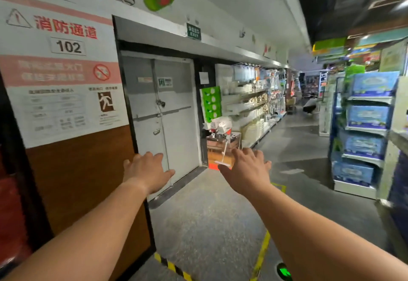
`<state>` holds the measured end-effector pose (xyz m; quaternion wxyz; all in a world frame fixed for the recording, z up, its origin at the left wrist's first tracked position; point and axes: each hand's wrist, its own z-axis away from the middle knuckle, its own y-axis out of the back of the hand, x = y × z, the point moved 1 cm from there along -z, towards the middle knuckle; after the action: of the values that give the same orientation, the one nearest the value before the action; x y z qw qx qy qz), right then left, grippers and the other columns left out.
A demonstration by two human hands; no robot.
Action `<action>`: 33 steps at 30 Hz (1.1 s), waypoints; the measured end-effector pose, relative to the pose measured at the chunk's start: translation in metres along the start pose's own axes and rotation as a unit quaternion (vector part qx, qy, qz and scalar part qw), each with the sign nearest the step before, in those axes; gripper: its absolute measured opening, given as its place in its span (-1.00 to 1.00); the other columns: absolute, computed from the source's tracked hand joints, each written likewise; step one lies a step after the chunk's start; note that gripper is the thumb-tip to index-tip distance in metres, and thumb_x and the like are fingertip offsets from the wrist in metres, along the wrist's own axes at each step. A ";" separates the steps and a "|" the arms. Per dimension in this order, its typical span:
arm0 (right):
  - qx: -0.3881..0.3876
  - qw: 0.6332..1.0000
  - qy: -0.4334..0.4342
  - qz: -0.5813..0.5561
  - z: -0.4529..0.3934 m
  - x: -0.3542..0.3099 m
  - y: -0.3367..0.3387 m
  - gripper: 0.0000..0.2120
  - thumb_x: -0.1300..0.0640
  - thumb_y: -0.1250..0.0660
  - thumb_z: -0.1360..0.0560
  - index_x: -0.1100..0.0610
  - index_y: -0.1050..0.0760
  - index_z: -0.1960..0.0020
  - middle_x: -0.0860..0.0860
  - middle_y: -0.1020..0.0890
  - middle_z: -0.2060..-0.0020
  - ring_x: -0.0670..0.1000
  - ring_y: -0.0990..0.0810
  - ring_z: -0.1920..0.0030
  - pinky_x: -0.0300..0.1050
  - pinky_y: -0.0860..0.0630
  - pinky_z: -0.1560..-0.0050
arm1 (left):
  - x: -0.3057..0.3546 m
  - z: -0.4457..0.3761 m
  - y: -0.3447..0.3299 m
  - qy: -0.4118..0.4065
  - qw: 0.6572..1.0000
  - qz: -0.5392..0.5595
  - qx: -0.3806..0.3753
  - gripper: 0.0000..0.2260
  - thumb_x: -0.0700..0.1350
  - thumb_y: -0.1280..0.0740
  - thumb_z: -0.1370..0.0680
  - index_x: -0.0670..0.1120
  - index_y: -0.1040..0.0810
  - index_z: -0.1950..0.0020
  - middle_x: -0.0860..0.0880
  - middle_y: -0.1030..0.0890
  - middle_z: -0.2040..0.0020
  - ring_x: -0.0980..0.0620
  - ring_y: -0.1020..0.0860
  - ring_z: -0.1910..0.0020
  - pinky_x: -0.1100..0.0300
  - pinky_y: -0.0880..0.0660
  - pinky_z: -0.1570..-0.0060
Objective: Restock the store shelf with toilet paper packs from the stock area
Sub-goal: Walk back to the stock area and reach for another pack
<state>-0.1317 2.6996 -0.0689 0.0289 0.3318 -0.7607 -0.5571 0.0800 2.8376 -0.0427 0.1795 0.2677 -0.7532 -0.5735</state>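
The grey concrete aisle floor runs from six o'clock up toward one o'clock, edged by yellow tape. At nine to ten o'clock stands the white and pink fire-passage wall sign numbered 102, and just right of it, at eleven o'clock, the closed grey metal double door under a green exit sign. Along the far wall at one o'clock run white shelves of housewares, too blurred to itemise.

At three o'clock a tiered display rack carries blue plastic-wrapped paper packs; these look like the toilet paper, though the print is unreadable. Several tiers appear filled already.

Both bare forearms reach forward. The left hand and the right hand are empty, fingers spread wide, palms down, touching nothing.

Judging from this, no pack is in hand: the person seems to be walking between the stock area and the shelf, so a pack is yet to be fetched, carried over and placed. How many packs remain to be shelved cannot be told.
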 end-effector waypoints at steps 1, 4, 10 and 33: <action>0.000 1.000 -0.005 0.010 -0.022 0.005 -0.008 -0.37 -0.39 -0.14 -0.51 -0.07 -0.33 -0.46 0.04 -0.34 -0.46 0.21 -0.21 -0.46 0.34 -0.23 -0.37 | 0.007 -0.026 -0.008 -0.013 1.000 0.003 -0.009 -0.36 0.39 -0.14 -0.57 0.07 -0.30 -0.56 -0.04 -0.43 -0.46 -0.16 -0.37 -0.44 -0.18 -0.30 -0.38; 0.014 1.000 -0.018 0.021 -0.087 0.023 -0.035 -0.41 -0.35 -0.15 -0.52 -0.06 -0.33 -0.44 0.03 -0.39 -0.42 0.21 -0.23 -0.44 0.38 -0.20 -0.39 | 0.026 -0.106 -0.038 -0.046 0.999 0.000 -0.003 -0.36 0.39 -0.12 -0.57 0.07 -0.31 -0.55 -0.04 -0.43 -0.46 -0.15 -0.37 -0.43 -0.18 -0.32 -0.37; 0.029 0.999 -0.025 0.034 -0.239 0.069 -0.107 -0.38 -0.39 -0.16 -0.50 -0.09 -0.33 -0.45 0.00 -0.39 -0.44 0.18 -0.23 -0.46 0.32 -0.23 -0.39 | 0.078 -0.266 -0.096 -0.076 0.997 -0.011 0.014 -0.36 0.39 -0.10 -0.58 0.08 -0.28 -0.56 -0.03 -0.42 -0.46 -0.14 -0.35 -0.44 -0.15 -0.28 -0.38; 0.061 0.998 -0.003 0.032 -0.901 0.201 -0.288 -0.34 -0.40 -0.15 -0.51 -0.08 -0.30 -0.49 -0.02 -0.37 -0.45 0.14 -0.25 -0.46 0.22 -0.29 -0.34 | 0.284 -0.935 -0.257 -0.085 0.995 0.008 0.054 -0.37 0.42 -0.13 -0.55 0.09 -0.35 -0.49 -0.02 -0.51 -0.34 -0.13 -0.42 -0.36 -0.13 -0.36 -0.28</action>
<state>0.2211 1.7994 -0.0435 0.0246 0.3069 -0.8035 -0.5095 0.4457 1.8960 -0.0397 0.1045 0.2210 -0.7978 -0.5512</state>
